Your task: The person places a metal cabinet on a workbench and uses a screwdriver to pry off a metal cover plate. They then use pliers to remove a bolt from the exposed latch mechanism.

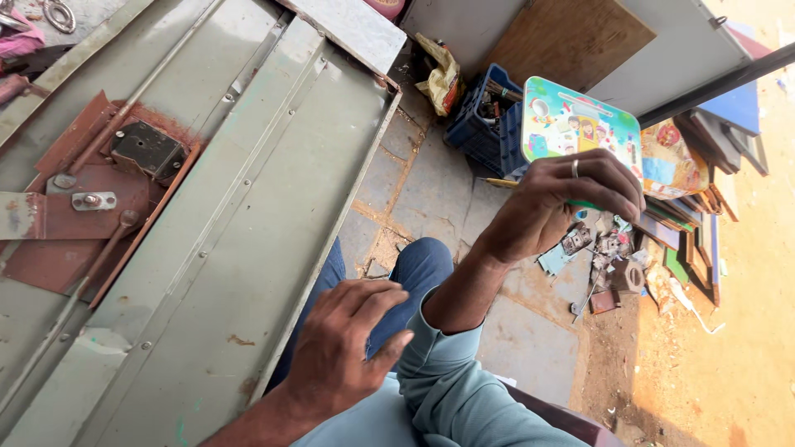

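Note:
My right hand (556,203), with a ring on one finger, grips the lower edge of a colourful flat tin box (580,124) printed with cartoon pictures, lifted above the floor. My left hand (348,339) hovers low over my knee in blue jeans, fingers apart, holding nothing, close to the edge of a large grey-green metal door panel (248,207). A black lock (147,151) sits on a rusty red plate at the panel's left.
A blue plastic crate (484,124) with tools stands behind the tin. Small metal parts and scraps (600,257) lie on the stone floor. Wooden boards and framed pieces (704,165) lean at the right, on sandy ground.

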